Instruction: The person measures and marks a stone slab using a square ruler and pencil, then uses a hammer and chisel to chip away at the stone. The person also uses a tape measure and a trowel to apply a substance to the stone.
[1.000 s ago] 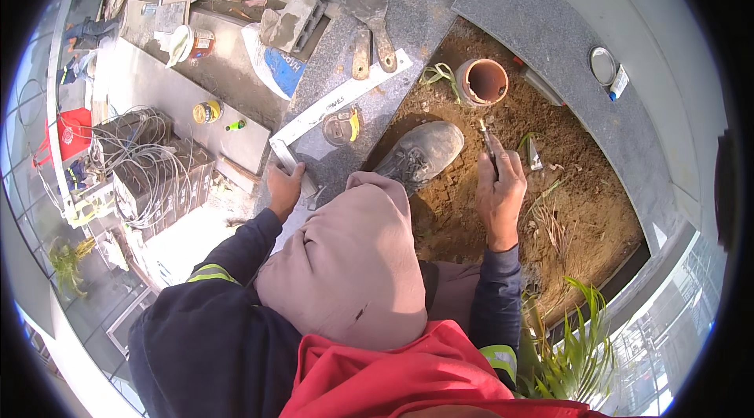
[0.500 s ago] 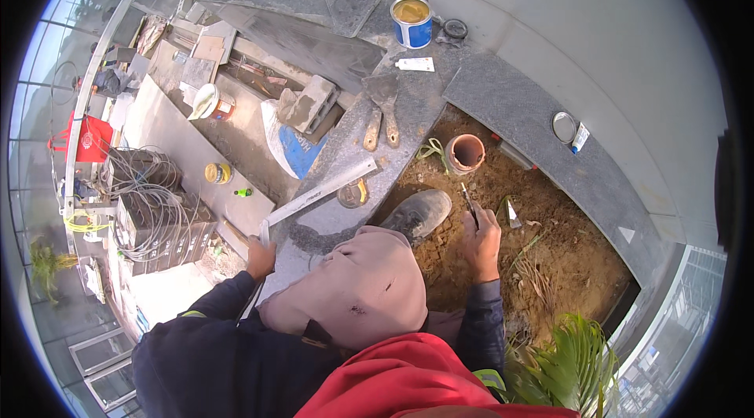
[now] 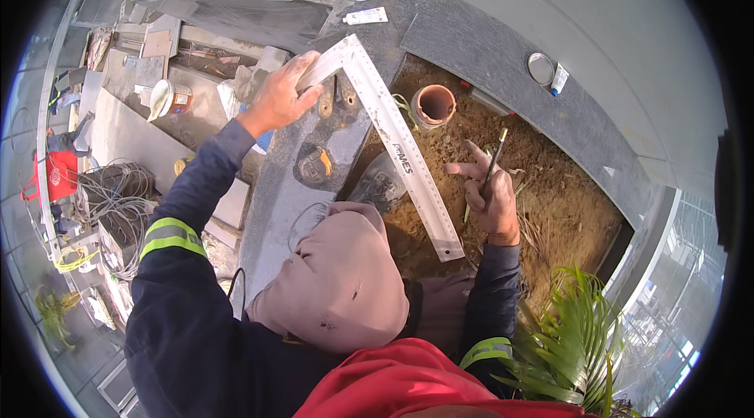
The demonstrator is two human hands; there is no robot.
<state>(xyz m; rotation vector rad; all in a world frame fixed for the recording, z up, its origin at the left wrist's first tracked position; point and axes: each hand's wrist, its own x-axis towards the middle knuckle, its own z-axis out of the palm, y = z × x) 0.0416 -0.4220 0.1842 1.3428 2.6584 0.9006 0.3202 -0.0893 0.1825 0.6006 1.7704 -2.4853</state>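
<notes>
Worker's left hand (image 3: pixel 276 100) clamped on short leg of metal framing square (image 3: pixel 390 134), raised over soil bed (image 3: pixel 565 198); right hand (image 3: pixel 491 198) closed around pencil (image 3: pixel 493 165), forefinger extended, near terracotta pipe (image 3: pixel 433 104).

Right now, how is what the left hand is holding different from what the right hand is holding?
The left hand grips a big metal square, L-shaped, flat and silvery. The right hand holds a thin dark pencil, far shorter and straight. The square reaches across stone and soil; the pencil is over the soil only. Both are lifted.
</notes>
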